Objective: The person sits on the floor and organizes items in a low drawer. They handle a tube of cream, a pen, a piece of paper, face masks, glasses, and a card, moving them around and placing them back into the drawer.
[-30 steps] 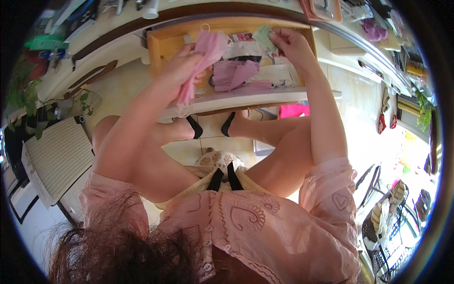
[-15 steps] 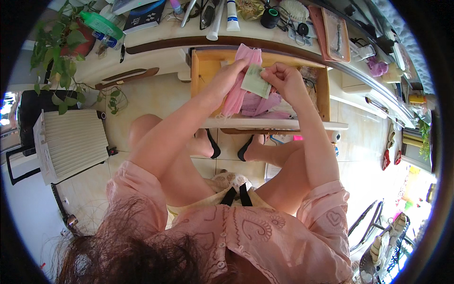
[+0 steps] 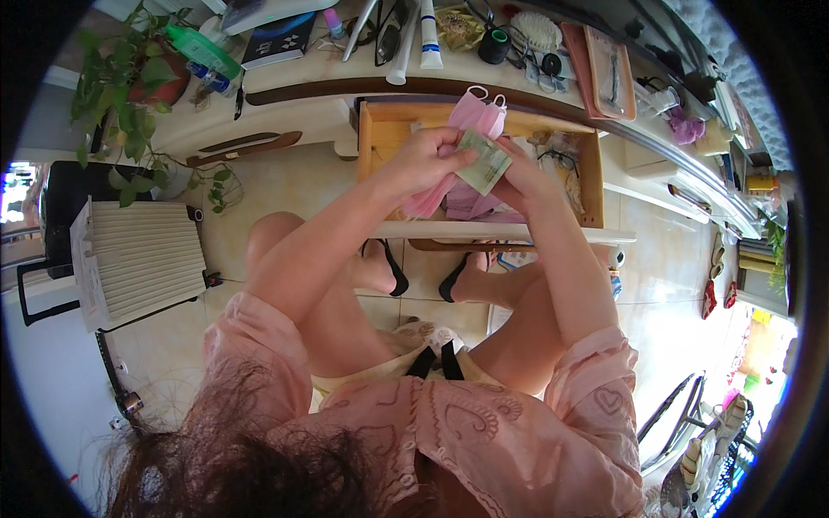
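A stack of pink face masks (image 3: 477, 115) with white ear loops is held over an open wooden drawer (image 3: 380, 147). My left hand (image 3: 423, 162) is closed round the masks, its thumb pressing on a pale green banknote (image 3: 484, 162) that lies over them. On the banknote's right side, my right hand (image 3: 523, 177) grips its edge; some of the right fingers are hidden behind the banknote. More pink masks (image 3: 471, 204) rest in the drawer just below both hands.
Small clear packets and dark cords (image 3: 561, 155) fill the drawer's right part. On the desktop behind stand a white tube (image 3: 430, 39), a black jar (image 3: 494, 45) and a pink tray (image 3: 610, 73). A potted plant (image 3: 155, 82) hangs at left, above a ribbed suitcase (image 3: 142, 259).
The left thumb has come onto the banknote. My right hand has shifted from pinching its top corner to holding its right side from behind. The masks have tilted, showing their ear loops.
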A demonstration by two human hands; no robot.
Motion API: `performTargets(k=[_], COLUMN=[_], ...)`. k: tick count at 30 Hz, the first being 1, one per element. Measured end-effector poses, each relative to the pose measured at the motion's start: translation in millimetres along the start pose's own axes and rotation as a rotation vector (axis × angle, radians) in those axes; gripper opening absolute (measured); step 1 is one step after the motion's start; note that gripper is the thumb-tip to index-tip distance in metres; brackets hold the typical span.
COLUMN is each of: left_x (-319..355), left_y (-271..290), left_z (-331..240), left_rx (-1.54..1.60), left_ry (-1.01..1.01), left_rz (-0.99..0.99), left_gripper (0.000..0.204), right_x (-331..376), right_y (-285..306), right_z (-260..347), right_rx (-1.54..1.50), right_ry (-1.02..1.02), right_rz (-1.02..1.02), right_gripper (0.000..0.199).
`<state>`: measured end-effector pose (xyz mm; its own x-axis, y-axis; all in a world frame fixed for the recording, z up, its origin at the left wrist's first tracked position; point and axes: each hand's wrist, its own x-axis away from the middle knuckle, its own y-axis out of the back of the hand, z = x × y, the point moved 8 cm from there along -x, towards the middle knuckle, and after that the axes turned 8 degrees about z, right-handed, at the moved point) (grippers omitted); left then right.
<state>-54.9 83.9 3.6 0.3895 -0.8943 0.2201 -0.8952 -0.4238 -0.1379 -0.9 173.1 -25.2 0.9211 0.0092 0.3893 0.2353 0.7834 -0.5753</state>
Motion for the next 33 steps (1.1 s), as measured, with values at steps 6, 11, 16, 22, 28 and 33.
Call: performTargets(k=[6, 11, 16, 22, 28, 33], left_x=[-1.7, 1.2, 3.4, -0.9, 5.6, 26.4], left_y=[4.4, 6.7, 12.2, 20.9, 20.4, 48.9], left_z=[5.4, 10.8, 9.1, 15.6, -3.7, -20.2], left_rx=[0.257, 0.511, 0.488, 0.374, 0.14, -0.063], left_ry=[-0.027, 0.028, 0.04, 0.061, 0.019, -0.139], left_rz=[0.039, 0.006, -0.112, -0.17, -0.177, -0.279], left_gripper=[0.027, 0.033, 0.036, 0.032, 0.026, 0.021], right_x=[0.3, -0.3, 21.8, 23.7, 19.6, 12.9], right_y=[-11.1, 12.7, 15.0, 4.5, 1.0, -6.1], right_z=[15.5, 29.0, 40.6, 34.7, 35.6, 41.8], right_rx=[-0.034, -0.019, -0.066, 0.163, 0.333, 0.541], right_ry=[0.122, 0.258, 0.221, 0.15, 0.108, 0.086], right_rz=[-0.052, -0.073, -0.187, -0.18, -0.24, -0.276], right_gripper=[0.024, 0.018, 0.021, 0.034, 0.027, 0.025])
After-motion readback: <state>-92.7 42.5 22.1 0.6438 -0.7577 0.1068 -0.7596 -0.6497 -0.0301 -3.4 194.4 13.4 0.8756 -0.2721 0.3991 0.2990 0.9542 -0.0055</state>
